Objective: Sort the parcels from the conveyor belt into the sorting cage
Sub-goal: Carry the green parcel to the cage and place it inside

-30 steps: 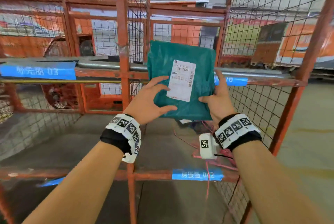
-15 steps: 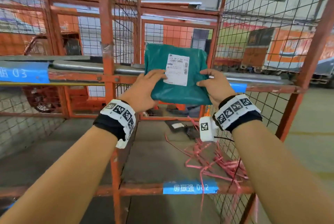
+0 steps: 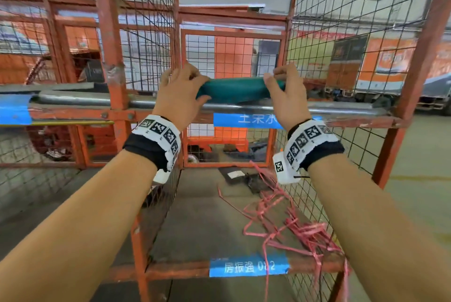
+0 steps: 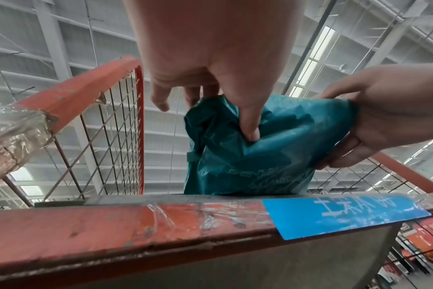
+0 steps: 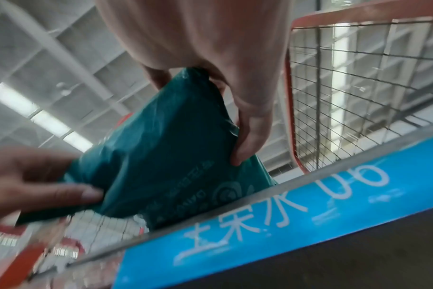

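A teal plastic parcel [image 3: 234,89] lies nearly flat, edge-on to me, just above the metal rail [image 3: 341,109] of an orange wire sorting cage [image 3: 105,33]. My left hand [image 3: 183,91] grips its left end, thumb under and fingers over. My right hand [image 3: 283,91] pinches its right end the same way. From the left wrist view the parcel [image 4: 260,152] shows its crumpled underside with my thumb [image 4: 250,125] pressed into it. The right wrist view shows the parcel [image 5: 166,156] over the blue label [image 5: 260,215]. Its shipping label is hidden.
Blue name labels [image 3: 249,266] mark the cage's bars. Pink plastic strapping [image 3: 292,226] and dark parcels [image 3: 244,177] lie on the lower cage floor. Wire mesh walls [image 3: 341,33] close in both sides. Orange trucks [image 3: 390,62] stand beyond.
Both hands have lifted the parcel up and forward over the rail and tipped it from upright, label facing me, to nearly flat. My view has moved closer to the cage.
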`<state>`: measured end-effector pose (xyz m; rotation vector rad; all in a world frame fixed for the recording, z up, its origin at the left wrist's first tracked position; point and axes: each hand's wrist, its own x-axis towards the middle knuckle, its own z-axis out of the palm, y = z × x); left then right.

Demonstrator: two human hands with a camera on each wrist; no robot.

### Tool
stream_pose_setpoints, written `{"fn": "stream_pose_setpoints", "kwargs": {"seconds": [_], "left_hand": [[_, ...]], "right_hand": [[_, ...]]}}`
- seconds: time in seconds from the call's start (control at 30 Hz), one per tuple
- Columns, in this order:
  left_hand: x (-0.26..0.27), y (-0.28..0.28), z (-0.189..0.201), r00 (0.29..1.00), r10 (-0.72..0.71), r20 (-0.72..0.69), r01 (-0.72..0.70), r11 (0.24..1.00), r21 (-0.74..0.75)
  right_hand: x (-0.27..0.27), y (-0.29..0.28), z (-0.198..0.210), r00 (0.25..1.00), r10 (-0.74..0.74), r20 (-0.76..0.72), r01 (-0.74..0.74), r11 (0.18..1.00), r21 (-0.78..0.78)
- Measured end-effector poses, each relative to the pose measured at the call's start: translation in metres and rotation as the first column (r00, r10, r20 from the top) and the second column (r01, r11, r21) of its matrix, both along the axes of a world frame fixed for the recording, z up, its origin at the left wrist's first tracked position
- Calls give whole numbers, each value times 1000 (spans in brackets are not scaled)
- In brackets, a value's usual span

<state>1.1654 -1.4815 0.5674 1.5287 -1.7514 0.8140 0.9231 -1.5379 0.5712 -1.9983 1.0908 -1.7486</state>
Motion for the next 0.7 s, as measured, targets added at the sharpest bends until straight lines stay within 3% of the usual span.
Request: {"fn": "stream_pose_setpoints", "kwargs": {"seconds": [0.1,0.2,0.33,0.4,0.57,0.7], "left_hand": [[-3,-4,-1,999,48,11,-48,999,-13],[-6,-5,2,997,22,-69,-24,999,-24],[-7,-10,7,999,-33,-4,33,995,-93],[-7,-14,9,995,-95,-17,93,992,-84],[-6,-25,12,982,-185,-22,183,981,-69],[-8,-29,5,988,-139,-64,141,990,24]], "right_hand": [[-3,0,-11,992,-95,-79,79,979,-186],[-2,-6,-18,969,-197,-148,142,938,-315],[-4,-19,-14,850,-488,-198,375,825,-424],[-6,-21,-11,840,-486,-242,356,829,-431],[-14,-22,-13,883,-320,-344,216,927,-308],[-17,-23,-18,806,-330,-491,237,941,-242]]}}
